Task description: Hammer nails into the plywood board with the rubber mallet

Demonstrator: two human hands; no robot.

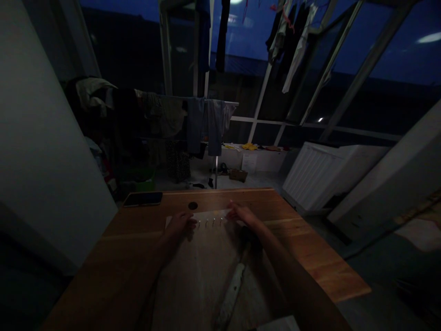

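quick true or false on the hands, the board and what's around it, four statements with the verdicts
1. A row of nails stands up from the board between the left hand and the right hand. True.
2. The right hand is gripping the hammer. False: the hammer lies on the board, nearer the person than that hand.
3. Clothes hang on a rack beyond the wooden table. True.
4. The phone lies at the near right corner of the table. False: the phone lies by the far left corner.
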